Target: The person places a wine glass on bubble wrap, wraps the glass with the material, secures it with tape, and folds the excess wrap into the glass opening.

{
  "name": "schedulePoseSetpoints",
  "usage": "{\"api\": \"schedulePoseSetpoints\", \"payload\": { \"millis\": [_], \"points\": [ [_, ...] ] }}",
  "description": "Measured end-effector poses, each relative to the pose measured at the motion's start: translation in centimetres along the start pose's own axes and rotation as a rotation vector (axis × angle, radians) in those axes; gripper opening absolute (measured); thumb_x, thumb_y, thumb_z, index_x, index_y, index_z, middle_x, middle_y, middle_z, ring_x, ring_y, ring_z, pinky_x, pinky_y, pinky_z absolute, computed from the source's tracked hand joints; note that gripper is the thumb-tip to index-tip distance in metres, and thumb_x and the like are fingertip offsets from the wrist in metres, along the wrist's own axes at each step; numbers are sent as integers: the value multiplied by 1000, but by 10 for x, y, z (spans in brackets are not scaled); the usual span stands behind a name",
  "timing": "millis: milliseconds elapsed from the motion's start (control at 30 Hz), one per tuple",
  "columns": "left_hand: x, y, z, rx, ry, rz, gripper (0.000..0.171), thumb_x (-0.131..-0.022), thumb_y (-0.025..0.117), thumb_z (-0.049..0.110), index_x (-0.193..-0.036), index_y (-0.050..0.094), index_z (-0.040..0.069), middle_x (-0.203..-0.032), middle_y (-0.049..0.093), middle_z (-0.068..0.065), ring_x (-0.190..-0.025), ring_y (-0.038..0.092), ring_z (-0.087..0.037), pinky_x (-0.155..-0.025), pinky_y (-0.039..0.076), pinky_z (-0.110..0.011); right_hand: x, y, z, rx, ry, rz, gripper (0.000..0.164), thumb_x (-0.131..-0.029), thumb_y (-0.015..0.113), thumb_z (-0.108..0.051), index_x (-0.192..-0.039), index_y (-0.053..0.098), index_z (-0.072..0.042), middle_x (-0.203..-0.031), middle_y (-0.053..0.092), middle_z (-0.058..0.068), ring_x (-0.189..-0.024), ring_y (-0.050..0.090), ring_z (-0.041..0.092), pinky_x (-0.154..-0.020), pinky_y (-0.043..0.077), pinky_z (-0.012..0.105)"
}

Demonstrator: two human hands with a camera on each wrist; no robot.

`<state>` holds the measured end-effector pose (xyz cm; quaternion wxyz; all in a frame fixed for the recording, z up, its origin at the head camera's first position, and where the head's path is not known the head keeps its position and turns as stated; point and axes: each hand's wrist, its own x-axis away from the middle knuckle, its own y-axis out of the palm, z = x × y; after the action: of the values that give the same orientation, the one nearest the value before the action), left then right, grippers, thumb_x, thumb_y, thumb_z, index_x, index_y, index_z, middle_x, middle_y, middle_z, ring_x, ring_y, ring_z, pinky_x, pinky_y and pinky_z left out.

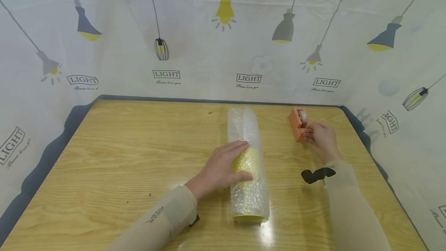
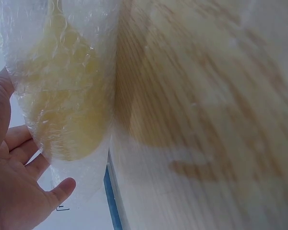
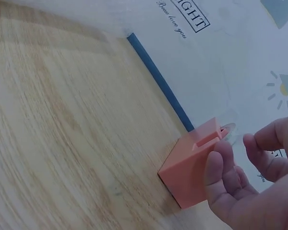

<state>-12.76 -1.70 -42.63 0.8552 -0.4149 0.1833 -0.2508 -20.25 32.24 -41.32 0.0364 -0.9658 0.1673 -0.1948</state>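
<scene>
A roll of bubble wrap [image 1: 242, 127] lies lengthwise on the table. Something yellow [image 1: 249, 162] shows through its clear layers; its kind cannot be made out. My left hand [image 1: 223, 165] rests across the middle of the roll, fingers and thumb spread over the wrap. In the left wrist view the wrap [image 2: 67, 96] stands beside that hand [image 2: 19, 177]. Right of the roll stands an orange tape dispenser [image 1: 297, 125] with a roll of clear tape [image 1: 302, 117]. My right hand [image 1: 324, 138] is at its near side. In the right wrist view, bent fingertips [image 3: 224, 149] are close to the dispenser [image 3: 187, 165], with a visible gap between opposing fingers.
The wooden table [image 1: 139, 146] has a dark blue edge [image 1: 167, 99] at the back. A pale cloth backdrop [image 1: 198, 49] printed with lamps surrounds it. A black strap [image 1: 318, 174] is around the right wrist, its end sticking out to the left.
</scene>
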Motion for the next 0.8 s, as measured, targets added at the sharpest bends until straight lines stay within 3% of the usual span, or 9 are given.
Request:
{"api": "schedulePoseSetpoints", "payload": {
  "millis": [67,167,300,500,633,800],
  "points": [
    [1,0,1,0,4,3,93,-86,77,54,-160,37,13,-166,35,-2,-154,32,-24,-127,24,-50,1,-1,-1,-26,14,1,44,-108,44,-18,-146,49,3,-102,65,3,-76,68,8,-72,61,23],
    [1,-1,1,0,9,6,93,-87,77,54,-160,38,13,-166,36,-3,-153,32,-25,-126,25,-51,4,-1,-2,-46,29,2,38,-105,44,-15,-137,52,3,-126,59,11,-81,69,10,-78,62,25],
    [0,0,2,-5,-1,-3,93,-87,77,55,-161,37,14,-167,35,-1,-154,31,-24,-127,24,-50,8,-4,-4,-104,44,-16,22,-102,45,-11,-119,53,1,-160,33,16,-88,69,13,-89,61,28],
    [-1,1,2,-7,-11,-8,94,-86,77,55,-161,37,15,-167,35,0,-154,31,-23,-127,23,-49,13,-8,-7,-179,42,-61,16,-100,42,-7,-114,49,0,-171,13,15,-88,72,16,-93,60,32],
    [-1,1,3,-9,-8,-12,93,-86,77,55,-160,37,14,-166,35,-1,-154,31,-24,-127,23,-50,17,-7,-7,-124,12,-43,18,-100,44,-6,-114,51,2,-168,19,20,-87,71,13,-91,61,30],
    [-2,0,4,-2,-9,-12,93,-87,77,55,-161,37,14,-167,35,-1,-154,31,-24,-127,22,-50,23,-3,-6,142,-36,51,32,-102,47,-16,-123,59,6,-141,49,17,-93,64,11,-84,61,25]
  ]
}}
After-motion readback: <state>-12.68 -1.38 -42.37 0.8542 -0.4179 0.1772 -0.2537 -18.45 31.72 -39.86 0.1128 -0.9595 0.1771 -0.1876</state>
